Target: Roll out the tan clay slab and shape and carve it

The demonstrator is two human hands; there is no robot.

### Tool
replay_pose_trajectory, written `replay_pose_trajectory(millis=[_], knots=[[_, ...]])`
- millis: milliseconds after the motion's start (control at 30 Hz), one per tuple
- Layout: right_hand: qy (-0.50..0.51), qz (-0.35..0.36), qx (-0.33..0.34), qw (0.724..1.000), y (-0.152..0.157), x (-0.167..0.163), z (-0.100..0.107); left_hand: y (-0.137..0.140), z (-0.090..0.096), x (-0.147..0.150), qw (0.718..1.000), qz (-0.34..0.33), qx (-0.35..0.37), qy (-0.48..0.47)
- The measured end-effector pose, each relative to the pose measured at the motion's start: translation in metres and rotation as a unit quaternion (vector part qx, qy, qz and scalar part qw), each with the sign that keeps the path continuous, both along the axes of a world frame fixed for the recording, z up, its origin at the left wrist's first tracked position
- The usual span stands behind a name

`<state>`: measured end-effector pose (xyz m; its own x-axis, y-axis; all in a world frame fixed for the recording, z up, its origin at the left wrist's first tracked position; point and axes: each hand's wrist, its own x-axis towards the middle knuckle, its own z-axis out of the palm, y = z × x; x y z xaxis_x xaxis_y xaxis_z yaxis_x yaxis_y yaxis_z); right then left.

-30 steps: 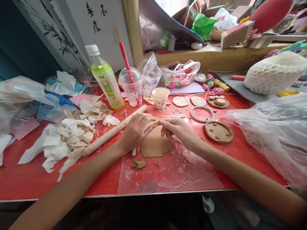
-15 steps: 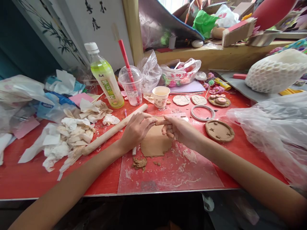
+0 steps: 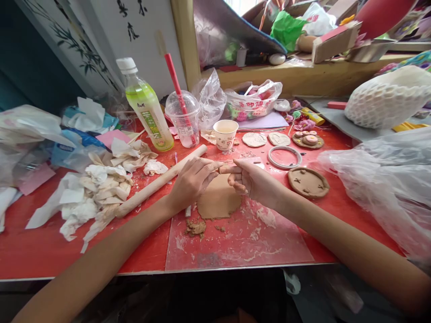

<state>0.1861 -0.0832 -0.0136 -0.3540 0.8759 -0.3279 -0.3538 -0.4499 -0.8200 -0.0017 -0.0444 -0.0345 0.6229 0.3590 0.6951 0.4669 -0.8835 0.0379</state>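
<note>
My left hand (image 3: 195, 178) and my right hand (image 3: 254, 183) meet above a flat rolled slab of brown clay (image 3: 218, 202). The left fingers lie together, bent over toward the right hand; whatever they pinch is too small or hidden to make out. On my right hand the index finger points at the left fingertips, apart from the thumb, while the other fingers are loosely curled. The slab lies on a clear plastic sheet (image 3: 269, 251) smeared with clay. Crumbly clay (image 3: 195, 228) sits near its lower left edge. Left of my left hand a wooden rolling pin (image 3: 161, 181) lies slantwise.
Behind the hands stand a paper cup (image 3: 225, 136), a plastic cup with a red straw (image 3: 183, 117) and a green drink bottle (image 3: 148, 112). To the right are a ring (image 3: 284, 158) and a round clay plate (image 3: 309, 183). Crumpled tissues (image 3: 101, 184) lie left; plastic film (image 3: 373, 175) spreads right.
My fingers have shifted slightly where the hands meet, and the right index finger and thumb look a little farther apart. The clay slab and surrounding things stay in place.
</note>
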Motion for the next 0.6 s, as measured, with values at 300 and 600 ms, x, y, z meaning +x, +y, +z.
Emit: replay_pose_trajectory(millis=[300,600], knots=[[-0.102,-0.076,0.068,0.990,0.000,0.042,0.014,0.000,-0.002,0.000,0.999,0.019,-0.038,-0.021],[-0.333,-0.129,0.216,0.909,-0.013,0.064,-0.003,0.001,0.000,0.001,0.998,0.012,-0.055,-0.013]])
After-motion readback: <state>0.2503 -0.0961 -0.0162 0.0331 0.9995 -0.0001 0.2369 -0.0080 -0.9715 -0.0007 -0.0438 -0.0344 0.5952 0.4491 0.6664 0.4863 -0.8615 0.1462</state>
